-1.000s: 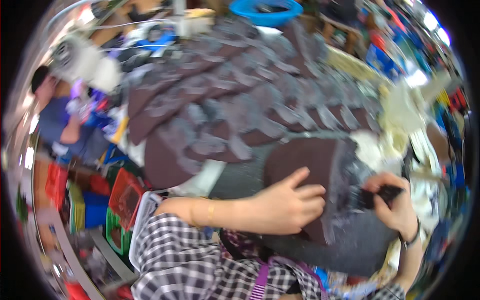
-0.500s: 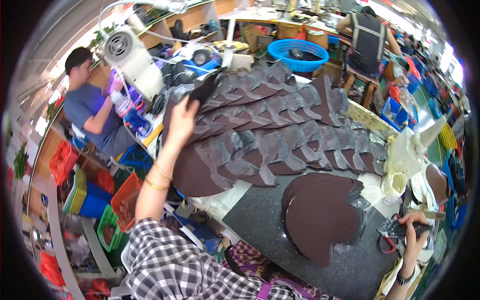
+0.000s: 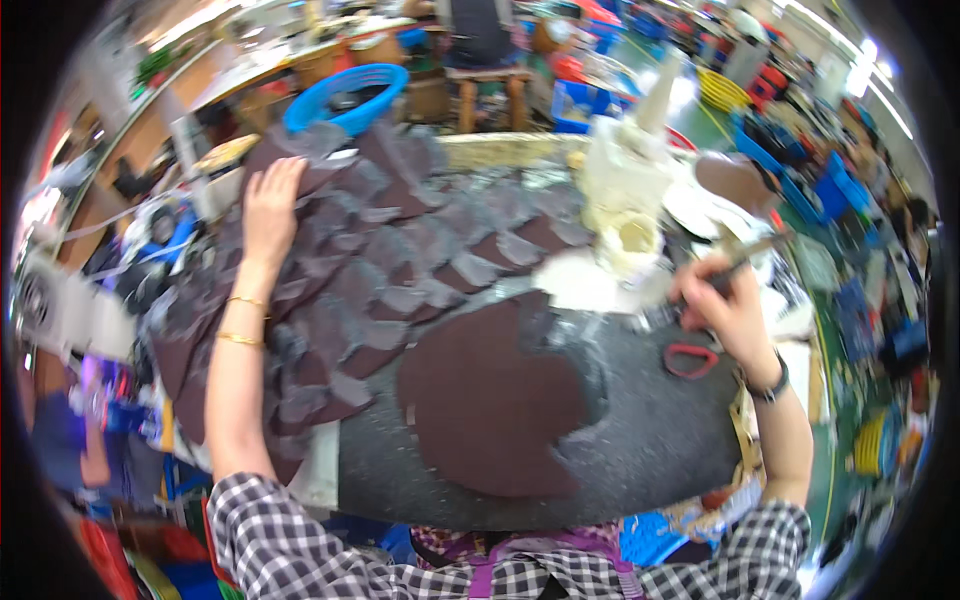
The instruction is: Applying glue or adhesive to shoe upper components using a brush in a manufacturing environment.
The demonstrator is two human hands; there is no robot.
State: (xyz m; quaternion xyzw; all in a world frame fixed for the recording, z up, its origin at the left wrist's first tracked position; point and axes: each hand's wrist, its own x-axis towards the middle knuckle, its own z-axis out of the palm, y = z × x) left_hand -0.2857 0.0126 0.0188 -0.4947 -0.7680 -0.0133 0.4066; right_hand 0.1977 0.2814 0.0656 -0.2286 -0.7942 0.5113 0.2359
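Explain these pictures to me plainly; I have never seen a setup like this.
There is no robot here, just a person's two bare hands. The view comes from a wide fisheye camera worn on the head, looking down, so straight edges appear bent.

On the dark grey speckled work surface lies a flat dark brown sheet-like piece with a notched right edge. Beyond it spread overlapping dark brown pieces with greyish edges, beside a crusted whitish container.

The left hand is at those overlapping pieces; whether it grips one is unclear. The right hand holds a slim brush-like tool, blurred, near a red loop-shaped handle.
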